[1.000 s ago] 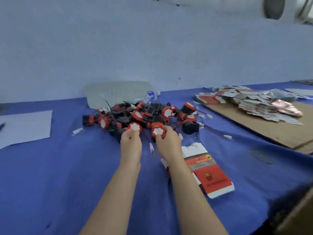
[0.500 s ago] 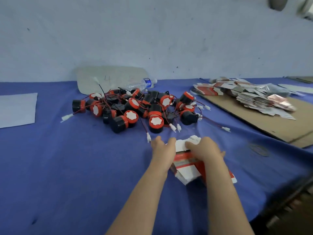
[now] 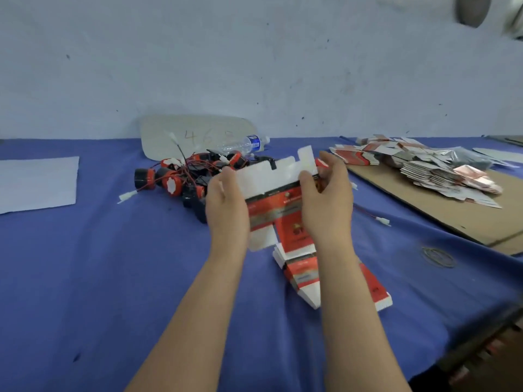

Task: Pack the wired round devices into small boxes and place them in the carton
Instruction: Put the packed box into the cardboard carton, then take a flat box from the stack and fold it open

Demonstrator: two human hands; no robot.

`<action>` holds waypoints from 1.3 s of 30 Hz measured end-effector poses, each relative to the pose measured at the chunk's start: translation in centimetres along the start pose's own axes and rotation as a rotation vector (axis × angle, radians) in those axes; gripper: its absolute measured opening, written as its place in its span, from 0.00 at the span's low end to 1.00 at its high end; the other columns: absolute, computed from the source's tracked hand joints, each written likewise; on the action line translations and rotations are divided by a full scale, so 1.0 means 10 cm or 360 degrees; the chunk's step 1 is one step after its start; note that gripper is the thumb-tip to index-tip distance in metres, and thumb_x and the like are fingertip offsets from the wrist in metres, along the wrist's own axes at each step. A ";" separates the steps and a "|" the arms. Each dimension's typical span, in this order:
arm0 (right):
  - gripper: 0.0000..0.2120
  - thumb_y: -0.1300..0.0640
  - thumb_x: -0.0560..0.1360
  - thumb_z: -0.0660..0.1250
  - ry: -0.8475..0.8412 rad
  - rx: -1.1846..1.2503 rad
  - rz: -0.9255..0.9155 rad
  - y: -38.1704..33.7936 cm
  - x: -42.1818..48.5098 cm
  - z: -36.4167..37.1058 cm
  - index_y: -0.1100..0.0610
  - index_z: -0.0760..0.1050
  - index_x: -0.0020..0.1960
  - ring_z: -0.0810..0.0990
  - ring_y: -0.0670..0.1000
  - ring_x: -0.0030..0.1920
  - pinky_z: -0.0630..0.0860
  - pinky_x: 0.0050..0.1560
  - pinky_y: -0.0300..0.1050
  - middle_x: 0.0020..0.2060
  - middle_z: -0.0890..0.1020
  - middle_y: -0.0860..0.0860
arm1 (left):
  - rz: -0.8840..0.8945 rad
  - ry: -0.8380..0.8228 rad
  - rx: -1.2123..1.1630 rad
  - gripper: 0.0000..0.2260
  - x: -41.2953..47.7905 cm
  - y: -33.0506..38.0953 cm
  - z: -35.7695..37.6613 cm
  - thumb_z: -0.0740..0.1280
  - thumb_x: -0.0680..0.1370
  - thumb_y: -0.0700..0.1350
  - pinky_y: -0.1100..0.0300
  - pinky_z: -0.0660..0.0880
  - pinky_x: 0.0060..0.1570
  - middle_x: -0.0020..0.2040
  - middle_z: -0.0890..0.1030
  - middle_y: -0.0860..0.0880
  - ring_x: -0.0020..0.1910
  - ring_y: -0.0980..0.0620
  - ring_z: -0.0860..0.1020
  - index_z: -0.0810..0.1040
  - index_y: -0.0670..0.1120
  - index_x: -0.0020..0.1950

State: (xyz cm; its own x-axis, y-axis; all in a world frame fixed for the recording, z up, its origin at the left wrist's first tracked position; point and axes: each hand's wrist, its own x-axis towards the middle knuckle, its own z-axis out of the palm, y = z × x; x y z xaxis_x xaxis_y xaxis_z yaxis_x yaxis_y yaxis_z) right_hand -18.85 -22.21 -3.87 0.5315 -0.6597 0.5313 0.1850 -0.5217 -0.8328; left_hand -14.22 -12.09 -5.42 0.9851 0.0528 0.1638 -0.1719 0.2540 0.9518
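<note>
Step in hand, as judged: shaping a flat box [image 3: 271, 188], ahead of any loading. Left hand [image 3: 226, 205] and right hand [image 3: 325, 199] both pinching that box by its side edges, lifted over the middle of the bench [image 3: 85, 278]. Pile of wired round devices [image 3: 172, 183] just behind the hands, toward the back edge. Spare flat boxes [image 3: 302, 275] lying beneath the right forearm. Next, probably: squaring the sleeve open and tucking the bottom flaps, a two-handed job. Open room toward the left and near edges; cardboard sheet [image 3: 467, 219] and heap of flat boxes [image 3: 424, 171] crowding the right edge. Carton not clearly in view.
</note>
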 end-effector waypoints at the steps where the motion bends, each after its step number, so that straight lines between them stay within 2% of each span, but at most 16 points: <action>1: 0.15 0.60 0.79 0.62 0.0017 0.0106 -0.0038 -0.08 -0.04 0.13 0.56 0.70 0.65 0.76 0.45 0.49 0.71 0.53 0.38 0.51 0.76 0.47 | 0.0035 0.0069 0.0019 0.12 0.06 0.06 -0.11 0.55 0.81 0.57 0.61 0.71 0.46 0.45 0.78 0.62 0.48 0.64 0.76 0.75 0.53 0.50; 4: 0.06 0.61 0.79 0.61 -0.0019 0.0494 -0.0018 -0.22 -0.24 0.56 0.55 0.74 0.55 0.78 0.47 0.50 0.75 0.53 0.44 0.49 0.80 0.48 | 0.0035 0.0269 0.0059 0.10 0.21 0.12 -0.46 0.59 0.78 0.61 0.53 0.75 0.50 0.49 0.79 0.54 0.51 0.54 0.78 0.70 0.56 0.45; 7: 0.05 0.56 0.81 0.60 -0.0193 0.0851 0.0140 -0.24 -0.50 0.95 0.53 0.71 0.46 0.75 0.41 0.39 0.74 0.42 0.37 0.37 0.78 0.41 | 0.0181 0.0429 0.0148 0.11 0.27 0.09 -0.83 0.62 0.78 0.60 0.64 0.74 0.45 0.49 0.77 0.56 0.47 0.62 0.77 0.70 0.54 0.51; 9: 0.08 0.52 0.81 0.59 -0.0307 0.0898 0.0219 -0.19 -0.69 1.17 0.55 0.68 0.45 0.71 0.41 0.34 0.71 0.37 0.32 0.34 0.74 0.43 | 0.0368 0.0441 0.0221 0.18 0.26 0.03 -1.07 0.63 0.77 0.59 0.69 0.74 0.45 0.53 0.76 0.56 0.48 0.65 0.76 0.68 0.50 0.60; 11: 0.09 0.51 0.81 0.59 -0.0405 0.0860 0.0253 -0.12 -0.88 1.32 0.53 0.66 0.44 0.71 0.38 0.33 0.69 0.35 0.29 0.35 0.73 0.44 | 0.0468 0.0421 0.0317 0.21 0.25 -0.08 -1.26 0.64 0.74 0.61 0.57 0.76 0.54 0.58 0.74 0.52 0.57 0.54 0.76 0.65 0.52 0.61; 13: 0.06 0.52 0.81 0.60 -0.0461 0.0808 0.0224 -0.06 -1.00 1.40 0.50 0.66 0.45 0.74 0.32 0.35 0.70 0.37 0.26 0.37 0.76 0.42 | 0.0486 0.0445 0.0436 0.20 0.25 -0.20 -1.40 0.65 0.74 0.62 0.46 0.74 0.58 0.60 0.74 0.49 0.59 0.47 0.75 0.64 0.54 0.59; 17: 0.02 0.50 0.81 0.59 -0.0603 0.0846 0.0149 -0.03 -1.01 1.45 0.42 0.70 0.51 0.76 0.29 0.44 0.72 0.43 0.26 0.42 0.78 0.28 | 0.0443 0.0479 0.0410 0.14 0.32 -0.31 -1.51 0.66 0.78 0.51 0.43 0.72 0.60 0.58 0.73 0.48 0.59 0.46 0.74 0.67 0.50 0.59; 20: 0.05 0.48 0.78 0.64 -0.0666 0.0857 0.0229 -0.02 -1.04 1.46 0.48 0.75 0.48 0.80 0.41 0.45 0.77 0.47 0.40 0.43 0.82 0.41 | 0.0394 0.0454 0.0491 0.21 0.33 -0.32 -1.50 0.63 0.77 0.51 0.47 0.66 0.67 0.61 0.68 0.54 0.64 0.54 0.66 0.65 0.49 0.68; 22: 0.06 0.51 0.76 0.67 -0.0636 0.0809 0.0242 -0.02 -1.04 1.44 0.53 0.74 0.47 0.79 0.45 0.44 0.79 0.45 0.42 0.43 0.81 0.48 | 0.0372 0.0334 0.0428 0.30 0.27 -0.32 -1.49 0.58 0.74 0.56 0.49 0.64 0.70 0.67 0.63 0.57 0.68 0.58 0.62 0.56 0.53 0.75; 25: 0.07 0.56 0.74 0.68 -0.0683 0.0939 0.0346 0.01 -0.99 1.39 0.52 0.73 0.51 0.79 0.45 0.45 0.76 0.44 0.41 0.45 0.80 0.49 | 0.0549 0.0036 0.0374 0.28 0.17 -0.37 -1.49 0.56 0.75 0.52 0.45 0.65 0.69 0.71 0.63 0.54 0.71 0.53 0.63 0.50 0.60 0.74; 28: 0.15 0.58 0.78 0.63 -0.0777 0.1092 0.0407 0.02 -0.95 1.38 0.52 0.70 0.64 0.78 0.46 0.54 0.76 0.53 0.41 0.56 0.79 0.48 | 0.0757 -0.0225 0.0500 0.26 0.12 -0.41 -1.47 0.53 0.74 0.51 0.45 0.63 0.70 0.70 0.60 0.67 0.72 0.59 0.60 0.52 0.64 0.71; 30: 0.18 0.51 0.81 0.58 -0.0819 0.1018 0.0341 0.02 -0.96 1.40 0.47 0.64 0.70 0.74 0.37 0.61 0.72 0.59 0.34 0.63 0.74 0.40 | 0.0772 -0.0284 0.0444 0.25 0.12 -0.42 -1.45 0.53 0.74 0.51 0.44 0.63 0.70 0.70 0.60 0.70 0.73 0.60 0.59 0.54 0.67 0.70; 32: 0.16 0.45 0.81 0.56 -0.0814 0.0857 0.0287 0.02 -0.97 1.42 0.46 0.68 0.67 0.77 0.37 0.56 0.75 0.56 0.36 0.58 0.77 0.39 | 0.0773 -0.0198 0.0388 0.23 0.14 -0.41 -1.45 0.53 0.75 0.52 0.43 0.65 0.69 0.70 0.63 0.66 0.72 0.58 0.62 0.58 0.67 0.69; 35: 0.12 0.48 0.81 0.58 -0.0719 0.0780 0.0281 0.05 -0.97 1.41 0.51 0.76 0.56 0.80 0.44 0.45 0.77 0.45 0.40 0.45 0.83 0.44 | 0.0664 0.0035 0.0289 0.25 0.16 -0.38 -1.45 0.54 0.73 0.55 0.43 0.66 0.67 0.69 0.68 0.53 0.70 0.51 0.66 0.64 0.54 0.71; 37: 0.11 0.54 0.82 0.57 -0.0780 0.0829 0.0288 0.07 -0.96 1.42 0.47 0.75 0.59 0.80 0.45 0.50 0.77 0.46 0.37 0.50 0.82 0.42 | 0.0569 0.0069 0.0256 0.27 0.15 -0.38 -1.44 0.54 0.72 0.56 0.42 0.66 0.67 0.69 0.69 0.50 0.69 0.49 0.67 0.65 0.50 0.71; 39: 0.21 0.63 0.80 0.55 -0.0906 0.0880 0.0374 0.10 -0.93 1.42 0.44 0.70 0.67 0.77 0.47 0.60 0.76 0.57 0.42 0.61 0.78 0.44 | 0.0557 0.0041 0.0343 0.28 0.16 -0.41 -1.44 0.53 0.72 0.57 0.45 0.65 0.68 0.69 0.69 0.54 0.69 0.52 0.66 0.64 0.53 0.71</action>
State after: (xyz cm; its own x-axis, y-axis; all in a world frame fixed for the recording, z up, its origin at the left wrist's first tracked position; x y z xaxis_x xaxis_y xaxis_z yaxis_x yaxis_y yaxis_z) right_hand -11.85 -8.88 -11.82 0.9170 -0.2658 0.2974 0.3176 0.0353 -0.9476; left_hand -12.10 0.90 -12.80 0.8666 0.1246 0.4832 -0.4879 0.0083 0.8729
